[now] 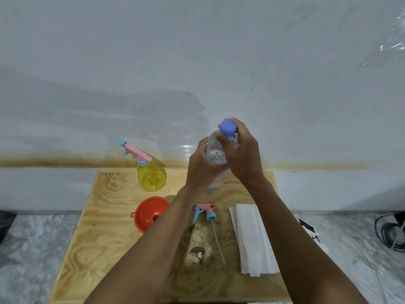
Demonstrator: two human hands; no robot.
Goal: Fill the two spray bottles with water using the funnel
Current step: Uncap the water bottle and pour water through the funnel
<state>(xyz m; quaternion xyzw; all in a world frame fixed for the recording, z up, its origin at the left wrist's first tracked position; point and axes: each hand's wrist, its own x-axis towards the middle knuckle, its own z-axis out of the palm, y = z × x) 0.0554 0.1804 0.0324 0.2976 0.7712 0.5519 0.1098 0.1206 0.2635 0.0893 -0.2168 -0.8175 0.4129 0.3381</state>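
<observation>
A clear water bottle [215, 156] with a blue cap [228, 127] is held upright above the back of the wooden board [103, 227]. My left hand [198, 166] wraps around its body. My right hand [241, 150] grips its neck, with fingers on the cap. A yellow spray bottle [150, 175] with a pink and blue trigger head stands at the back left of the board. An orange funnel [150, 212] sits in front of it, partly behind my left forearm. A loose pink and blue spray head [206, 210] with its long dip tube lies at the middle. The second spray bottle's body is hidden.
A folded white paper towel [254, 238] lies on the board's right side. A white wall rises right behind the board. Marble floor surrounds it, with black cables [389, 232] at the far right and a dark stain [198, 251] in the board's middle.
</observation>
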